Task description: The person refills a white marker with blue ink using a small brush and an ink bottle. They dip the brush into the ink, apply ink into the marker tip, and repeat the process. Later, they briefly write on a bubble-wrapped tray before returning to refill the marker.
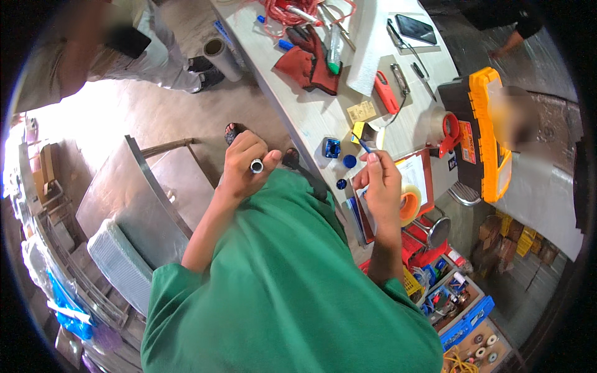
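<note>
My left hand (pixel 245 161) is closed in a fist round a narrow tube (pixel 256 166), its pale, dark-centred round end showing beside the thumb. Over the table's near edge, my right hand (pixel 382 180) pinches a slim blue pen-like stick (pixel 365 146) that points up and left. The kind of either piece is not clear. Just left of the right hand stand a small blue ink bottle (pixel 332 148), a round blue cap (pixel 349 161) and a smaller dark blue cap (pixel 341 184). A yellow and white small box (pixel 368 133) lies just beyond the stick's tip.
Farther up the table (pixel 311 121) lie red-black work gloves (pixel 308 65), a red cutter (pixel 385 93) and a phone (pixel 415 29). Tape rolls (pixel 409 206) and an orange-black toolbox (pixel 482 133) are at right. A metal chair (pixel 134 193) stands left; another person (pixel 140 56) is beyond.
</note>
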Tool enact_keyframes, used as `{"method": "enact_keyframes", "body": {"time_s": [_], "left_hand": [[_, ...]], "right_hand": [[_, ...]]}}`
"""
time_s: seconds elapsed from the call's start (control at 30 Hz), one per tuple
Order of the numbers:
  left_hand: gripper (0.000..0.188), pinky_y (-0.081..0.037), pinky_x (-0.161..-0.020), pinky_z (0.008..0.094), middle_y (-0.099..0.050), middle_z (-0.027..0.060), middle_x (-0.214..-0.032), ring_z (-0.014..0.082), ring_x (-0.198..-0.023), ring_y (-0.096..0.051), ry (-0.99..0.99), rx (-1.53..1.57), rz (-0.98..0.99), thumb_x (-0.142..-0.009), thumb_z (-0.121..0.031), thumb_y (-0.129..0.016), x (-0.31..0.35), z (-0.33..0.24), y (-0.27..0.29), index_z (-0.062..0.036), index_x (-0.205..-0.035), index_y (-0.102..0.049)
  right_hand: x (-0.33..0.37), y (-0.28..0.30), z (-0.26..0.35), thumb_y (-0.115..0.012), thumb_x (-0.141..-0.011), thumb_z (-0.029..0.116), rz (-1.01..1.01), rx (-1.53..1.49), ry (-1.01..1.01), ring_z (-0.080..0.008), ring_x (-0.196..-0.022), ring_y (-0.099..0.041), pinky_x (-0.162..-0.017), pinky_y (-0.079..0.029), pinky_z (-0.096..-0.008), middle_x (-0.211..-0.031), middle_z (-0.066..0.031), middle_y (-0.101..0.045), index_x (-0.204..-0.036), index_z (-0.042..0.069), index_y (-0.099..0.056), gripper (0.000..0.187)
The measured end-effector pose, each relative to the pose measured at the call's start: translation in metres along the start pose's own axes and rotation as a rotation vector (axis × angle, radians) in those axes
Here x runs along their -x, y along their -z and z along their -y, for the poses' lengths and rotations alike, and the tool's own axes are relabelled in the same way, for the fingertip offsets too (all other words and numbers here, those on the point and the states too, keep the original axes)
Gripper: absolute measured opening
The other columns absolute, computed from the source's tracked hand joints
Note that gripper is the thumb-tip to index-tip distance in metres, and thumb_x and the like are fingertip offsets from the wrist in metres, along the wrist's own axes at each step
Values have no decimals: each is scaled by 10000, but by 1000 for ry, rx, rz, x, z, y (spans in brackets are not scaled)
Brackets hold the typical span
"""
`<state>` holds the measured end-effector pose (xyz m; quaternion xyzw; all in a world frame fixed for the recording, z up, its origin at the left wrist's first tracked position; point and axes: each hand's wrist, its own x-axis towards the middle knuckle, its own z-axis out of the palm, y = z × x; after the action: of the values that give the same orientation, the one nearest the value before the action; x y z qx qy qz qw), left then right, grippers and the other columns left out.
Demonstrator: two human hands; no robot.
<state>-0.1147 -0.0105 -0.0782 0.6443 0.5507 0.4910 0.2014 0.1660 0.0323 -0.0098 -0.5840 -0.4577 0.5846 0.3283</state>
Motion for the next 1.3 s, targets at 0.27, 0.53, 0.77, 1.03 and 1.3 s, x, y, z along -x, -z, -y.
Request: {"method": "enact_keyframes", "body": {"time_s": [0.27, 0.53, 0.77, 1.03, 1.3], "left_hand": [[407, -435, -652, 378, -584, 92, -757, 254, -721, -547, 66, 181, 21, -1014, -292, -686, -10, -16, -1, 3, -745, -605], [573, -396, -623, 330, -589, 87, -778, 195, -689, -529, 71, 233, -115, -1094, -401, -509, -42, -44, 26, -11, -674, -541], [538, -382, -636, 328, -579, 100, -779, 176, -703, -519, 154, 301, -242, -1090, -360, -504, -57, -62, 36, -19, -677, -538], [434, -403, -610, 344, -555, 67, -706, 185, -678, -518, 207, 252, -218, -1047, -244, -595, -40, -89, 38, -29, -674, -542], [340, -407, -607, 401, -541, 95, -695, 280, -667, -502, 147, -50, -253, -932, -159, -742, -14, -99, 20, -31, -669, -567]], "right_hand": [[14, 0, -40, -555, -1099, 230, -36, -135, -101, -90, -569, -533, -560, -435, -258, -646, 16, -492, -992, 14, -617, 249], [-6, 1, -57, -675, -993, 241, -34, 519, 173, -268, -572, -646, -552, -500, -412, -650, -150, -630, -869, -2, -631, 276], [-36, 0, -56, -659, -966, 331, 70, 946, 384, -424, -667, -682, -622, -537, -542, -715, -204, -682, -830, 37, -632, 324], [-41, 2, -34, -698, -964, 392, 171, 1043, 316, -429, -707, -686, -635, -524, -534, -737, -189, -680, -899, 57, -626, 349], [1, -22, 67, -843, -883, 266, 319, 547, 702, -261, -643, -606, -595, -500, -368, -777, -117, -621, -1109, 61, -701, 337]]}}
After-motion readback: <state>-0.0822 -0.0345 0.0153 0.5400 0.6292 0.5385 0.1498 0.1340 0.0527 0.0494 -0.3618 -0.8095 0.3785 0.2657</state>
